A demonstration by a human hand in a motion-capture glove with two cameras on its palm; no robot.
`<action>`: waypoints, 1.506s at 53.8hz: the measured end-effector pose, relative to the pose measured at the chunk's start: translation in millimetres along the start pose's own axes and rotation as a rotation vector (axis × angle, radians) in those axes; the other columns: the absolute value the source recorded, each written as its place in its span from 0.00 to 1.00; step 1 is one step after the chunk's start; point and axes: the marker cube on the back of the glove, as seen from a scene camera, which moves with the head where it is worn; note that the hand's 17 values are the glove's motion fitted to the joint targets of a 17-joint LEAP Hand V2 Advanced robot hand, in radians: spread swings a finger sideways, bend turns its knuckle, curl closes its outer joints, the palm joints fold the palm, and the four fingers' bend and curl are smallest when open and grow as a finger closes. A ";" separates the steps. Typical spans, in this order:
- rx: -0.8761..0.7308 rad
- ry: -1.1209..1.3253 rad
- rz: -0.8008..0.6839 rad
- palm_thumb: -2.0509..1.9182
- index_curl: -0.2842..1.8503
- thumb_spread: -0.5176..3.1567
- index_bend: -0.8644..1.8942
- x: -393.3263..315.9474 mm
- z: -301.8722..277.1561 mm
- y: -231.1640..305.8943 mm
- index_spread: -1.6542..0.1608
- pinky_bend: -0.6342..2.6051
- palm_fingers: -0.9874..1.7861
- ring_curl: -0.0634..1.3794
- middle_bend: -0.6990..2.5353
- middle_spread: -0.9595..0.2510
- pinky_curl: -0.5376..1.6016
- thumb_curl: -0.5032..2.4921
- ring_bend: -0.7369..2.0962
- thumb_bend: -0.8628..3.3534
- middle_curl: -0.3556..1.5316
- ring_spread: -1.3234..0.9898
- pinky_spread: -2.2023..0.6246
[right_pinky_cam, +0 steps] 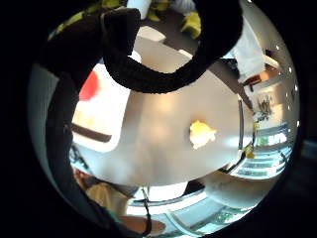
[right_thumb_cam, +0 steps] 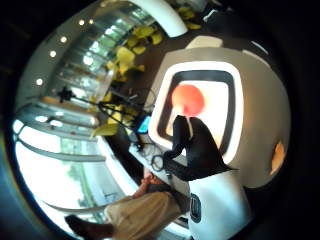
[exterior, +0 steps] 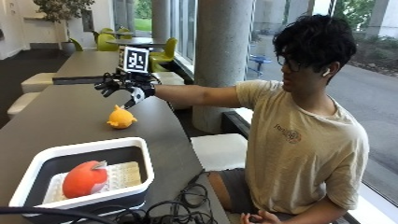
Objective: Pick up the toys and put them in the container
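On the grey table (exterior: 74,116) sits a yellow toy (exterior: 120,117), small, rounded and smooth-looking, with a pointed tuft on top and a stubby orange bit at its front; it stands alone on the bare matte top, well apart from the container. From the little-finger palm view the same toy (right_pinky_cam: 202,134) shows as a pale yellow lump on the plain surface.

Red toy (exterior: 84,179): round, glossy, lying inside the container (exterior: 144,154) on a pale ridged pad (exterior: 127,173). Container is a rectangular tub with rounded corners, thick white rim, dark inner walls. It stands at the near end of the table.

Right hand (exterior: 124,85), black glove, is held in the air above and beyond the yellow toy, not touching it; fingers spread wide and straight, holding nothing. Arm stretched out from the seated person.

Black cables (exterior: 180,205) lie coiled at the table's near edge, just beside the container. White cushioned stools (exterior: 221,150) stand along the table.
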 end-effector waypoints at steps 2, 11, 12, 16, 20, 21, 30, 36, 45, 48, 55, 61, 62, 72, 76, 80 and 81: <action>-0.004 0.026 0.007 0.58 0.37 0.50 0.41 7.9 1.9 11.6 0.71 0.51 0.35 0.30 0.26 0.76 0.41 0.31 0.34 0.20 0.38 0.57 0.78; -0.046 0.023 0.257 0.58 0.37 0.52 0.41 41.4 22.2 71.0 0.71 0.50 0.35 0.30 0.27 0.76 0.40 0.30 0.33 0.20 0.37 0.57 0.79; -0.054 0.024 0.250 0.58 0.37 0.52 0.41 46.6 25.4 76.8 0.71 0.50 0.35 0.30 0.27 0.76 0.40 0.30 0.33 0.20 0.37 0.56 0.79; -0.082 0.058 0.204 0.57 0.37 0.53 0.41 82.5 39.2 106.2 0.71 0.49 0.34 0.29 0.27 0.76 0.40 0.29 0.32 0.20 0.36 0.57 0.79; -0.077 -0.015 0.297 0.56 0.37 0.53 0.40 95.6 58.4 137.5 0.71 0.49 0.34 0.29 0.26 0.77 0.40 0.29 0.32 0.20 0.36 0.57 0.79; -0.080 0.005 0.299 0.56 0.37 0.53 0.40 100.7 62.0 145.3 0.72 0.49 0.34 0.29 0.26 0.77 0.40 0.29 0.32 0.20 0.36 0.57 0.79; -0.067 0.075 0.337 0.56 0.37 0.54 0.41 131.7 87.7 201.7 0.72 0.48 0.34 0.27 0.27 0.77 0.40 0.28 0.32 0.20 0.35 0.57 0.79; -0.088 0.148 0.265 0.56 0.37 0.55 0.41 146.7 98.4 226.7 0.72 0.48 0.34 0.27 0.27 0.77 0.40 0.28 0.32 0.20 0.35 0.57 0.79; -0.104 0.121 0.281 0.55 0.37 0.55 0.40 157.6 114.8 257.5 0.72 0.48 0.34 0.26 0.27 0.77 0.40 0.27 0.32 0.20 0.35 0.57 0.79; -0.093 0.035 0.362 0.55 0.37 0.55 0.40 155.3 123.4 266.7 0.72 0.47 0.34 0.26 0.27 0.77 0.40 0.27 0.32 0.20 0.35 0.57 0.79; -0.134 0.156 0.274 0.55 0.37 0.55 0.40 133.9 125.0 262.0 0.72 0.47 0.35 0.26 0.27 0.77 0.40 0.27 0.33 0.20 0.35 0.57 0.79; -0.116 0.165 0.201 0.55 0.37 0.55 0.40 106.8 124.9 245.6 0.72 0.47 0.35 0.26 0.27 0.77 0.40 0.27 0.33 0.20 0.35 0.57 0.79; -0.117 0.164 0.202 0.55 0.37 0.55 0.40 107.2 124.9 245.9 0.72 0.47 0.35 0.26 0.27 0.77 0.40 0.27 0.32 0.20 0.35 0.57 0.79; -0.106 0.150 0.247 0.55 0.37 0.55 0.40 104.4 119.3 245.5 0.72 0.47 0.35 0.26 0.27 0.77 0.40 0.27 0.33 0.20 0.35 0.57 0.79; -0.094 0.148 0.249 0.55 0.37 0.55 0.40 110.8 116.9 248.3 0.72 0.46 0.35 0.25 0.27 0.77 0.40 0.27 0.33 0.20 0.35 0.57 0.79; -0.087 0.152 0.274 0.55 0.37 0.55 0.40 109.0 112.9 249.2 0.72 0.46 0.35 0.25 0.27 0.76 0.40 0.27 0.32 0.20 0.35 0.56 0.79; -0.085 0.152 0.273 0.55 0.37 0.55 0.41 105.1 111.7 247.2 0.72 0.46 0.35 0.25 0.27 0.77 0.40 0.27 0.33 0.20 0.35 0.56 0.79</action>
